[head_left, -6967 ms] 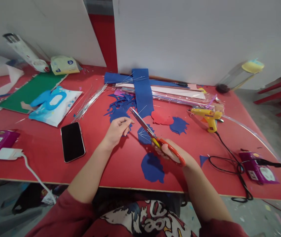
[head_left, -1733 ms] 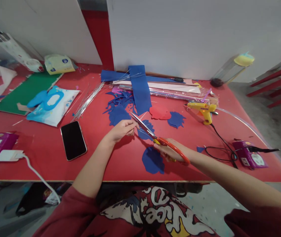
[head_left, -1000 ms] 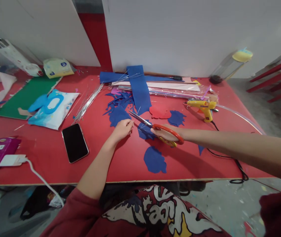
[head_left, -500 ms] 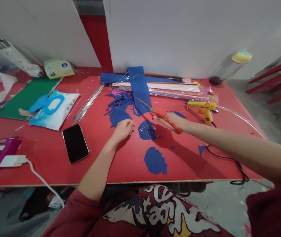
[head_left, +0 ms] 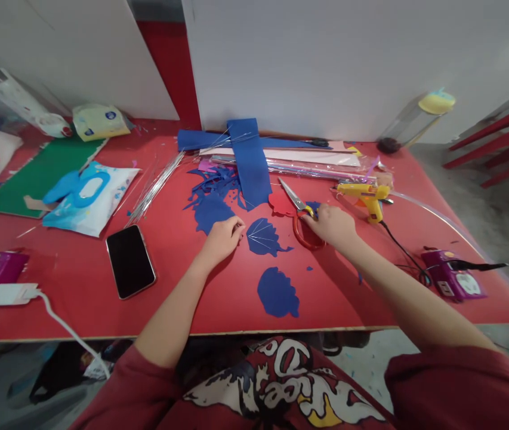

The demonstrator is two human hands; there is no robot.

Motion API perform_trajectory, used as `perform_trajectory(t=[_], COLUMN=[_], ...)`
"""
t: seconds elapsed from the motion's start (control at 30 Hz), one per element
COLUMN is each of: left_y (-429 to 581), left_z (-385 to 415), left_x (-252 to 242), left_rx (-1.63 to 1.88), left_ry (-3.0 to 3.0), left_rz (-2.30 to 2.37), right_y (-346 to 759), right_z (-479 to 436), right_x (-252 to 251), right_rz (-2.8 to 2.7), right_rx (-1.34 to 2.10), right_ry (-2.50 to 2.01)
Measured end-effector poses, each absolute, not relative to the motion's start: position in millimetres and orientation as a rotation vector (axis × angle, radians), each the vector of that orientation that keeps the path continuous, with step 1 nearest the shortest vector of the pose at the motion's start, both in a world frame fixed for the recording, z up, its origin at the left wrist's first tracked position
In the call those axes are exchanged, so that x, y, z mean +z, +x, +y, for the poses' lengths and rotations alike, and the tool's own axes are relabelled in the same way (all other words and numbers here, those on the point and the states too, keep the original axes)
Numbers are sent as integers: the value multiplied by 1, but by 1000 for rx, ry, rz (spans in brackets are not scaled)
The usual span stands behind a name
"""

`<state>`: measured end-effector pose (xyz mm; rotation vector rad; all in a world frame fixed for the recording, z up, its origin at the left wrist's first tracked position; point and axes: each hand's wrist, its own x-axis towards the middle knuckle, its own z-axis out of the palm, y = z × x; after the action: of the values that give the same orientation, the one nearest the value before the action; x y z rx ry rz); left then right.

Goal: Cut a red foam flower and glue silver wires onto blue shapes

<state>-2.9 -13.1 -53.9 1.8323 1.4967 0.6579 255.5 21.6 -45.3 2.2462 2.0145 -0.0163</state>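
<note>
The red-handled steel scissors (head_left: 301, 216) lay flat on the red table (head_left: 79, 286), blades closed, tips over a red paper cut-out (head_left: 281, 203). The right hand (head_left: 332, 226) rested bent fingers on the handles; a firm clasp could not be confirmed. A blue cut-out bearing thin wires (head_left: 263, 236) lay just left. The left hand (head_left: 222, 236) held its fingertips bunched together at that cut-out's edge. A yellow glue gun (head_left: 364, 194) lay near the right hand.

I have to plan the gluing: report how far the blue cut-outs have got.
Done: several blue cut-outs lie on the table, with scraps piled behind them. In hand: the right hand grips the scissors, laid flat, and the left hand rests beside the wired cut-out. Left: the long blue strip is uncut, and the glue gun lies untouched.
</note>
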Motion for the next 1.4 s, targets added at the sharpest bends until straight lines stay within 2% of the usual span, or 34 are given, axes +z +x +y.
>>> perform_trajectory(t=[0.1, 0.27, 0.37, 0.73, 1.03, 1.4], left_y=[-1, 1, 2, -3, -6, -4], left_z=[-13, -14, -14, -9, -8, -8], left_x=[-57, -61, -63, -75, -77, -78], left_rx=[627, 561, 551, 639, 477, 429], left_ry=[2016, 2195, 2220, 2373, 2494, 2486], left_rz=[1476, 1353, 1316, 1372, 1445, 1445], right_y=[247, 219, 203, 196, 193, 188], right_z=[15, -6, -17, -19, -14, -11], right_x=[-37, -44, -61, -96, -85, -91], right_rz=[2172, 3009, 3194, 3255, 3271, 3270], right_rx=[33, -232, -301, -272, -550, -591], right_ry=[2227, 1781, 1663, 1797, 1522, 1354])
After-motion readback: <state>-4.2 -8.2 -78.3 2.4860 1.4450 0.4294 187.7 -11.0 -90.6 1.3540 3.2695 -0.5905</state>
